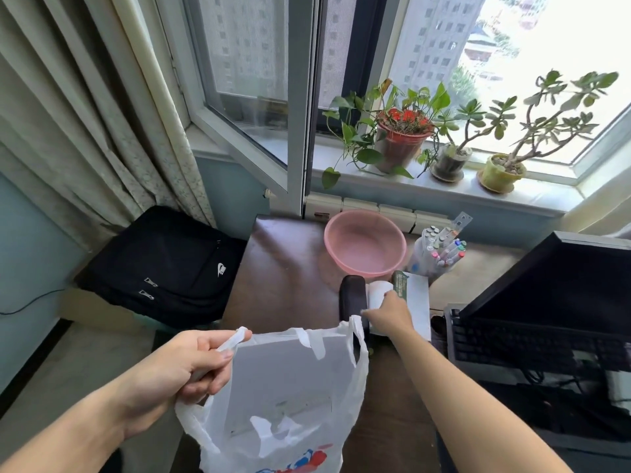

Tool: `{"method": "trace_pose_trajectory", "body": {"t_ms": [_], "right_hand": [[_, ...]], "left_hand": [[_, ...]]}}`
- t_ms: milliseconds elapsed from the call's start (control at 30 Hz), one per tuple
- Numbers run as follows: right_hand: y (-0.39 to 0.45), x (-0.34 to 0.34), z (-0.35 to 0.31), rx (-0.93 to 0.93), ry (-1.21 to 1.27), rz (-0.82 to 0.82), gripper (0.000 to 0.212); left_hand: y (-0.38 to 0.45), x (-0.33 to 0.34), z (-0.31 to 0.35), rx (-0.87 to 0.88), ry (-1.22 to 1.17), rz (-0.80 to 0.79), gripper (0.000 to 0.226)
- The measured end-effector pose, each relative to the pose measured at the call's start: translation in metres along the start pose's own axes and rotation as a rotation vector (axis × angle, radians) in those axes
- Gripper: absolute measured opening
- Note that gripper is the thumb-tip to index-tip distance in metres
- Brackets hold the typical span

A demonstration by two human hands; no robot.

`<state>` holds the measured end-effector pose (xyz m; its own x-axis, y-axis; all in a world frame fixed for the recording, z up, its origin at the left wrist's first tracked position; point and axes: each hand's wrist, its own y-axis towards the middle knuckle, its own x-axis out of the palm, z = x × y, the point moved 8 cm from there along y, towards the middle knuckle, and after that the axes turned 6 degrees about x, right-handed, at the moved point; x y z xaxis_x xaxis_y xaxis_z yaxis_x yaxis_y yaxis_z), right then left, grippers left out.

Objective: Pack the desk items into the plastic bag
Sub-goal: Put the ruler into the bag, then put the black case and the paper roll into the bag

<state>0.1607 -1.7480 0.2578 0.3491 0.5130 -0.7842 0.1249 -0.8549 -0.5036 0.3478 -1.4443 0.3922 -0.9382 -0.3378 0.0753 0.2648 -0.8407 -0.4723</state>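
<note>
A white plastic bag (283, 397) hangs in front of me with a flat grey item inside it. My left hand (194, 360) pinches the bag's left handle and holds it up. My right hand (387, 314) reaches forward over the dark wooden desk (283, 285) and closes its fingers on a white roll of paper (377, 295). The roll lies between a black cylindrical object (353, 298) and a white box with a green edge (415, 298). Whether the roll is lifted off the desk I cannot tell.
A pink basin (365, 245) stands at the back of the desk beside a cup of marker pens (440, 249). A black keyboard (532, 343) and monitor (566, 281) fill the right. A black backpack (164, 268) sits left of the desk. Potted plants (406, 138) line the windowsill.
</note>
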Motion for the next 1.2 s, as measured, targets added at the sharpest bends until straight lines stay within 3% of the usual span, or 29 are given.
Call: {"method": "trace_pose_trajectory", "body": {"t_ms": [267,400,633,800,1033,1133,1200], "right_hand": [[0.014,0.023,-0.01,0.15,-0.177,0.133,0.105],[0.02,0.034,-0.019,0.135,-0.292,0.149,0.109],[0.03,0.052,-0.017,0.175,-0.248,0.086,0.115],[0.031,0.051,-0.017,0.162,-0.215,0.072,0.093],[0.021,0.04,-0.001,-0.005,-0.258,0.003,0.083],[0.01,0.032,0.003,-0.053,-0.118,-0.012,0.079],[0.0,0.014,-0.003,-0.108,0.054,0.034,0.061]], "left_hand": [[0.004,-0.005,0.001,-0.045,0.04,0.012,0.039],[0.005,-0.01,-0.004,-0.074,0.024,0.033,0.041],[0.009,-0.012,-0.001,-0.083,0.019,0.04,0.042],[0.011,-0.012,0.0,-0.073,0.008,0.037,0.041],[0.01,-0.01,-0.001,-0.049,0.018,0.024,0.038],[0.006,-0.006,-0.001,-0.031,0.026,-0.003,0.039],[0.003,-0.004,-0.002,-0.018,0.039,-0.014,0.041]]}}
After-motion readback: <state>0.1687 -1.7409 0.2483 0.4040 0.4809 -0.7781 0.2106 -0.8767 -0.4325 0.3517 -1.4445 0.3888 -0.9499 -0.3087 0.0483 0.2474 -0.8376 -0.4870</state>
